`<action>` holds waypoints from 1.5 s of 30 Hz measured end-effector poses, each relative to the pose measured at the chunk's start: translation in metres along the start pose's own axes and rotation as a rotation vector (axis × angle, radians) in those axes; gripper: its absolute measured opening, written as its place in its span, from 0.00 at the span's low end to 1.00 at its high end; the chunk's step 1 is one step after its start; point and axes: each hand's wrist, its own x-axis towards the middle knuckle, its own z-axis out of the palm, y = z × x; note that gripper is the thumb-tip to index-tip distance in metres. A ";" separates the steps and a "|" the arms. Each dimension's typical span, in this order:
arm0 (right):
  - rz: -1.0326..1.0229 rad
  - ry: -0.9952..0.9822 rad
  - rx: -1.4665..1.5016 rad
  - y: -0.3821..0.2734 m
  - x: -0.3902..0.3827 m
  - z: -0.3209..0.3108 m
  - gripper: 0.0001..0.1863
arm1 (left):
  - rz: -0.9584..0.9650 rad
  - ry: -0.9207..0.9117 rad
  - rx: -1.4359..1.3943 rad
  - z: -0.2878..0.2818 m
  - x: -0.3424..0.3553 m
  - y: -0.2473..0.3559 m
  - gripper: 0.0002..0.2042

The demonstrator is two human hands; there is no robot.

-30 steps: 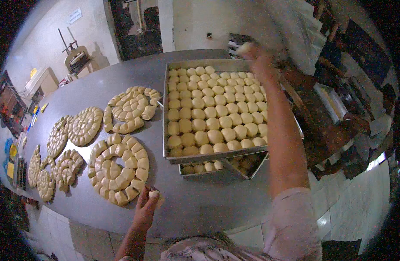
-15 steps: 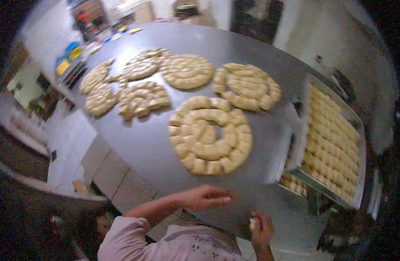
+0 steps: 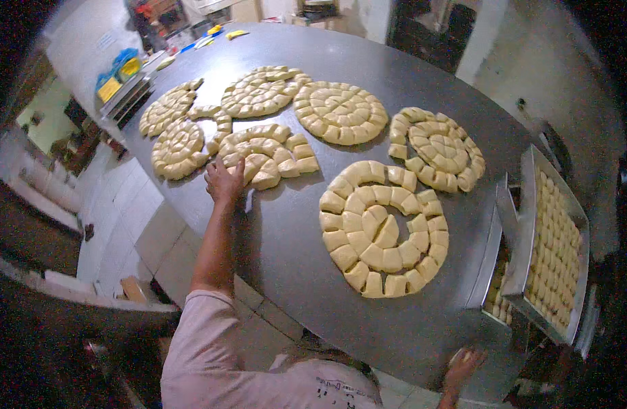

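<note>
My left hand (image 3: 225, 183) reaches across the table to the near edge of a partly broken-up coil of cut dough (image 3: 266, 153). Its thumb and fingers are apart and touch the pieces there; the fingertips are partly hidden against the dough. Low on the right, my right hand (image 3: 465, 367) is curled by the table's near edge. Something small and pale shows at its fingers, too little to name. Between the hands lies a large spiral of cut dough (image 3: 358, 232), with a gap in its inner ring.
More cut dough spirals lie on the metal table (image 3: 286, 273), including a round one (image 3: 341, 112) and another (image 3: 446, 153) farther right. A metal tray (image 3: 526, 225) of dough pieces overlaps a lower tray (image 3: 487, 269) at the right. Blue and yellow items (image 3: 119, 75) stand far left.
My left hand has moved from near my body forward and left to the broken-up coil. My right hand has shifted right and stays low. The view has swung left.
</note>
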 end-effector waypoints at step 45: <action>-0.101 0.328 0.807 0.027 0.383 -0.200 0.14 | 0.523 -1.031 -1.171 -0.204 -0.416 0.228 0.12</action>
